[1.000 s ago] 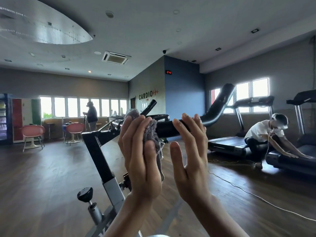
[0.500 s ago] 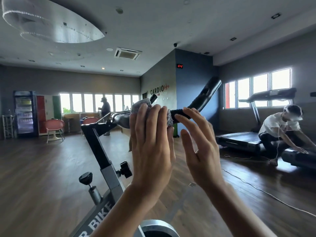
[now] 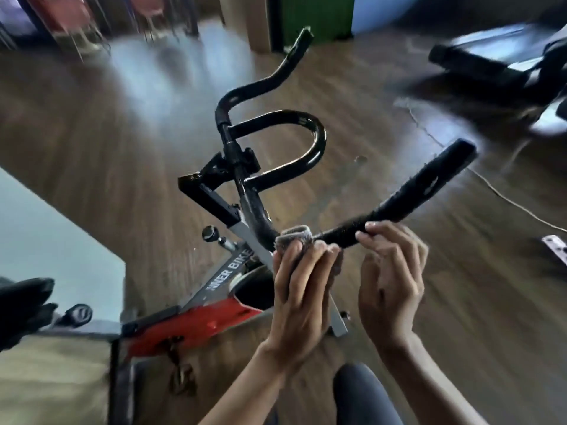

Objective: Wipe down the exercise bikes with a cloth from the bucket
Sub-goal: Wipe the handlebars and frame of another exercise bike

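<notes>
A person's left hand (image 3: 302, 289) clenches a grey cloth (image 3: 296, 239) around the black handlebar (image 3: 414, 197) of an exercise bike (image 3: 230, 271) (frame lettering partly readable: "BIKE"), while the right hand (image 3: 389, 286) curls onto the foam grip just beside the cloth. Both hands and forearms stand in front of part of the grey frame and the red flywheel guard (image 3: 196, 323). A black knob (image 3: 210, 233) sits left of the cloth. Beyond, on the wooden floor (image 3: 92, 133), lie a pale cable (image 3: 506, 199) and a blurred treadmill (image 3: 478, 65).
</notes>
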